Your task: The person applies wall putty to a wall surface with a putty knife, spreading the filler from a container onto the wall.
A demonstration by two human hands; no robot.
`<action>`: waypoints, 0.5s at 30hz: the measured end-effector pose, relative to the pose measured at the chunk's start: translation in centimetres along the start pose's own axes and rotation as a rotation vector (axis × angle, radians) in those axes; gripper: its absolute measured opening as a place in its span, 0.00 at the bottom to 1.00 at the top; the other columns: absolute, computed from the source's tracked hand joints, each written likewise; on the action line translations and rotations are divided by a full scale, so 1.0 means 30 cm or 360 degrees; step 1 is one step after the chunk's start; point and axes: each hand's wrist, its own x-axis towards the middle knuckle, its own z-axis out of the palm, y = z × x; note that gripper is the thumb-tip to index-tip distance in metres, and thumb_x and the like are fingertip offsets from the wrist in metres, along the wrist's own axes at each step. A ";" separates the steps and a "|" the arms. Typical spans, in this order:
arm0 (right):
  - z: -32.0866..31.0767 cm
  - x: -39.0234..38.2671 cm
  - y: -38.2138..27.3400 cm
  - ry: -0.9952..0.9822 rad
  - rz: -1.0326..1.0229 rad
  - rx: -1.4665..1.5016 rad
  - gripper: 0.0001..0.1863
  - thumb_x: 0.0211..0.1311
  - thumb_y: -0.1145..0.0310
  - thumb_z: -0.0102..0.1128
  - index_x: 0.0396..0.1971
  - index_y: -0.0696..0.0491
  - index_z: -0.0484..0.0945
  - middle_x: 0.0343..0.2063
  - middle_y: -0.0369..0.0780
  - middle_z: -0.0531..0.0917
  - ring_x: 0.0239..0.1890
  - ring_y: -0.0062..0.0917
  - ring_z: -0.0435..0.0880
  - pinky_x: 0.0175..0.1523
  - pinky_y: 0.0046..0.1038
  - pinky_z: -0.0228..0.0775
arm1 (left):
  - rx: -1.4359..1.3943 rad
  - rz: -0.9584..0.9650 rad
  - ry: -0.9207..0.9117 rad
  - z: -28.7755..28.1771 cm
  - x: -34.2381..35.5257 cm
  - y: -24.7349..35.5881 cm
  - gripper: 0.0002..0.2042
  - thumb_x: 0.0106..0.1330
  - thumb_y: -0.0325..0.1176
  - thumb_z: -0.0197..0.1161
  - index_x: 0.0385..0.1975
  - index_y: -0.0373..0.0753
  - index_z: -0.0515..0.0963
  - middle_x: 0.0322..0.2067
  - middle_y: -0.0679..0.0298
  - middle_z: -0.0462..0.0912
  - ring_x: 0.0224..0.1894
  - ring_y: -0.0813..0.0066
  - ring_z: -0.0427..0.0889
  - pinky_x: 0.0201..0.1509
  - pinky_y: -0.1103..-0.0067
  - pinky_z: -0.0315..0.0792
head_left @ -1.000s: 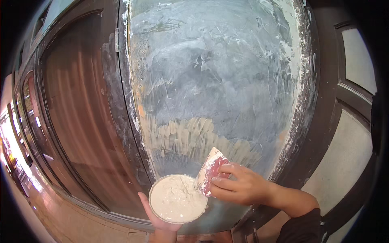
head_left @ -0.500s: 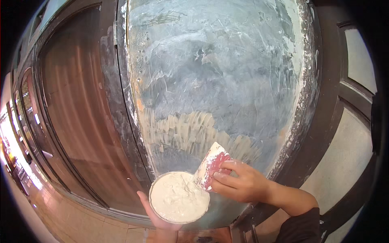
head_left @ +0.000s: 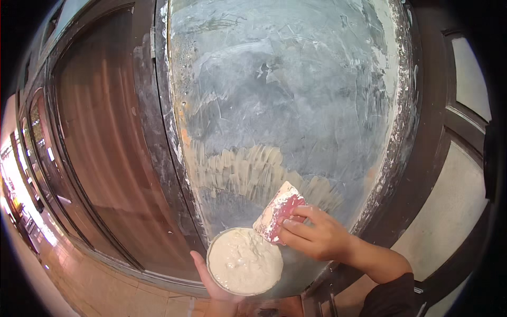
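Note:
My left hand cups a round bowl full of off-white putty from below, low in the view. My right hand grips a red-handled putty knife, its wide blade smeared with putty and tilted over the bowl's upper right rim. Straight ahead stands a grey wall panel, partly skimmed, with a band of fresh cream putty strokes just above the knife.
A dark, putty-flecked frame borders the panel on the left, beside a brown wooden door. Another dark frame and pale panels lie to the right. Tiled floor shows at the lower left.
The bowl and my left hand have stayed low. My right hand has kept the knife at the bowl's rim, shifting only slightly.

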 end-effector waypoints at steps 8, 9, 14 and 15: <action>-0.037 0.000 0.125 0.0140 0.0496 -0.0131 0.08 0.56 0.72 0.67 0.37 0.53 0.83 0.36 0.35 0.86 0.39 0.33 0.82 0.39 0.36 0.74 | 0.0009 -0.0130 -0.0002 -0.081 -0.021 -0.013 0.50 0.70 0.79 0.35 0.72 0.36 0.68 0.70 0.48 0.72 0.68 0.45 0.75 0.69 0.48 0.72; -0.026 -0.006 0.160 0.0234 0.0705 -0.0132 0.08 0.58 0.73 0.67 0.38 0.54 0.83 0.34 0.37 0.86 0.37 0.35 0.82 0.40 0.36 0.74 | 0.0006 -0.0127 -0.0002 -0.088 -0.020 -0.008 0.50 0.70 0.79 0.35 0.72 0.36 0.68 0.70 0.48 0.72 0.68 0.45 0.75 0.69 0.48 0.72; 0.008 -0.027 0.309 0.0537 0.1124 0.0128 0.08 0.66 0.72 0.66 0.42 0.57 0.84 0.34 0.43 0.86 0.36 0.42 0.82 0.42 0.38 0.74 | 0.0066 -0.0066 -0.0067 -0.092 -0.017 0.013 0.50 0.70 0.79 0.35 0.72 0.38 0.70 0.70 0.50 0.73 0.67 0.45 0.75 0.69 0.48 0.73; 0.012 -0.029 0.324 0.0530 0.1280 0.0247 0.08 0.69 0.71 0.65 0.43 0.58 0.85 0.34 0.45 0.86 0.37 0.43 0.82 0.42 0.39 0.75 | 0.0069 -0.0062 -0.0074 -0.095 -0.020 0.015 0.50 0.70 0.79 0.35 0.72 0.38 0.70 0.70 0.50 0.73 0.67 0.45 0.75 0.69 0.48 0.73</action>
